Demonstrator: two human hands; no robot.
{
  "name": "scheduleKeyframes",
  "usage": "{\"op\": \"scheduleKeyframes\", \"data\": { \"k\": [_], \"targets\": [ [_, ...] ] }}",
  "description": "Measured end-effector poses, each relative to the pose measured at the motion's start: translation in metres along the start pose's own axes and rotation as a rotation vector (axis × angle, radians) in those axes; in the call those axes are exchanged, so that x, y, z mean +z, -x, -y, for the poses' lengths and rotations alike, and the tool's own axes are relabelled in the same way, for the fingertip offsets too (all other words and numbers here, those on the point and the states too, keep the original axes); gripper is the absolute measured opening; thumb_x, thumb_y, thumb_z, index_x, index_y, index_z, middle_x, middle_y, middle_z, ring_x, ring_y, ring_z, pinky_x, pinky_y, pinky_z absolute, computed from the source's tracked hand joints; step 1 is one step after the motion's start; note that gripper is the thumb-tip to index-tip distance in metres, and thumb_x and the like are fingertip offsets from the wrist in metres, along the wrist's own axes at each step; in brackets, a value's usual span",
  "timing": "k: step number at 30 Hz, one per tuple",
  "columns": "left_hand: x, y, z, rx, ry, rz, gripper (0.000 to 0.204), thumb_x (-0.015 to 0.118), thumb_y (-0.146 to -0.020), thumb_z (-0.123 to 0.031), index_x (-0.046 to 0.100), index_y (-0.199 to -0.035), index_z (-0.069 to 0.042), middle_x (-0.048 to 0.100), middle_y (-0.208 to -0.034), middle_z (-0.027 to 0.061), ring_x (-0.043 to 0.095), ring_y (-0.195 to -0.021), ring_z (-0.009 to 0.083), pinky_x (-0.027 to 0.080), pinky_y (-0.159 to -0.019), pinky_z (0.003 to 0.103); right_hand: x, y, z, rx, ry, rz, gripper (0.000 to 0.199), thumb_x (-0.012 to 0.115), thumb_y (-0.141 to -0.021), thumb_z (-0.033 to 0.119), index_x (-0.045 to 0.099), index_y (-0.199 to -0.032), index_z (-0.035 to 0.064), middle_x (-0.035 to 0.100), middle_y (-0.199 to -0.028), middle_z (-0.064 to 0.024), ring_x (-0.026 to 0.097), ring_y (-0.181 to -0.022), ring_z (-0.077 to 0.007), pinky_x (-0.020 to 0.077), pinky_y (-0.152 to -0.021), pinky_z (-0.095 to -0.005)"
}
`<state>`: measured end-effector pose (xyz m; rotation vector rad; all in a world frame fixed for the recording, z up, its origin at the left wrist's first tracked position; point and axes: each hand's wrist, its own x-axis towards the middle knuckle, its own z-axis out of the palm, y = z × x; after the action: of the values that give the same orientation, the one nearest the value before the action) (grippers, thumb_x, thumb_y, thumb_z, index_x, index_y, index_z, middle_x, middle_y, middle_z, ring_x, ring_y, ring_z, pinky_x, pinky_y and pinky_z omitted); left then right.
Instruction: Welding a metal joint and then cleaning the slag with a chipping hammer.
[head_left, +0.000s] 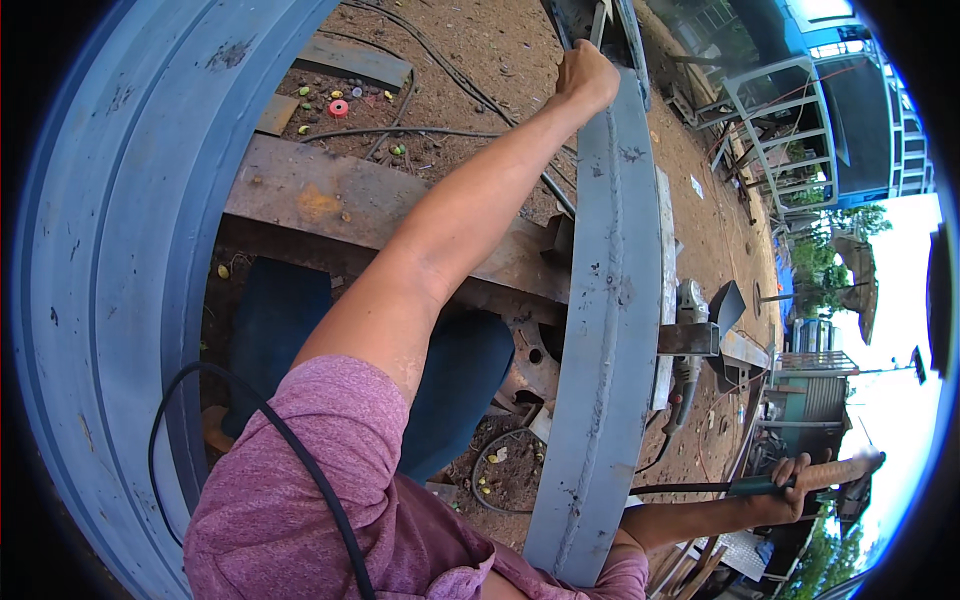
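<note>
My left arm reaches up across the middle, and my left hand is closed at the upper end of a long grey metal beam. A thin strip pokes out beyond the fist; what the fingers grip is hidden. A rough weld seam runs along the beam. On the beam's other side, at the lower right, my right hand wraps round a welding electrode holder with a tan handle and dark green collar. From the holder a black cable runs behind the beam. I cannot make out an electrode in its tip.
An angle grinder lies beside the beam, near a short square tube. A rusty beam crosses below my arm. Large blue-grey ribbed metal fills the left. Black cables lie on the dirt. A pale metal frame stands farther off.
</note>
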<state>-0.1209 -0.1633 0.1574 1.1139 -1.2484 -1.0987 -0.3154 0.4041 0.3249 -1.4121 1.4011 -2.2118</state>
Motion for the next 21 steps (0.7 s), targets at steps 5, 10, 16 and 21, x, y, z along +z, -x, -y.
{"op": "scheduleKeyframes", "data": {
  "k": [5, 10, 16, 21],
  "targets": [
    [-0.018, 0.01, -0.019, -0.14, 0.051, 0.197, 0.032, 0.046, -0.095, -0.014, 0.059, -0.101, 0.014, 0.067, -0.092, 0.0278, 0.069, -0.066, 0.0326, 0.056, -0.052, 0.042, 0.003, 0.001, -0.004, -0.008, -0.052, 0.035, 0.1, 0.053, -0.058, -0.001, 0.016, -0.151, -0.0028, 0.043, -0.09, -0.0161, 0.045, -0.056, -0.0186, 0.0403, -0.051, -0.0246],
    [-0.016, 0.03, -0.012, -0.037, 0.112, 0.028, 0.03, 0.047, -0.095, -0.015, 0.057, -0.102, 0.013, 0.066, -0.086, 0.0234, 0.066, -0.062, 0.0281, 0.053, -0.048, 0.04, -0.001, 0.0, -0.005, -0.006, -0.046, 0.025, 0.101, 0.054, -0.058, 0.0, 0.016, -0.151, -0.0024, 0.043, -0.09, -0.0158, 0.047, -0.058, -0.0195, 0.0412, -0.051, -0.026],
    [-0.019, 0.033, -0.011, -0.052, 0.142, 0.05, 0.031, 0.045, -0.093, -0.015, 0.058, -0.102, 0.011, 0.066, -0.087, 0.0248, 0.064, -0.058, 0.0289, 0.05, -0.046, 0.04, -0.007, -0.005, -0.007, 0.032, -0.052, 0.065, 0.103, 0.055, -0.057, 0.001, 0.016, -0.152, -0.0004, 0.044, -0.091, -0.0161, 0.048, -0.057, -0.0197, 0.0423, -0.051, -0.027],
    [-0.013, 0.056, -0.025, 0.087, -0.085, 0.235, 0.038, 0.046, -0.095, -0.019, 0.056, -0.109, 0.015, 0.066, -0.095, 0.0335, 0.068, -0.09, 0.0443, 0.054, -0.08, 0.05, -0.007, -0.001, -0.007, 0.0, -0.032, 0.033, 0.1, 0.057, -0.061, 0.002, 0.016, -0.151, -0.0006, 0.046, -0.092, -0.0159, 0.047, -0.054, -0.0189, 0.0415, -0.049, -0.0264]
  ]
}}
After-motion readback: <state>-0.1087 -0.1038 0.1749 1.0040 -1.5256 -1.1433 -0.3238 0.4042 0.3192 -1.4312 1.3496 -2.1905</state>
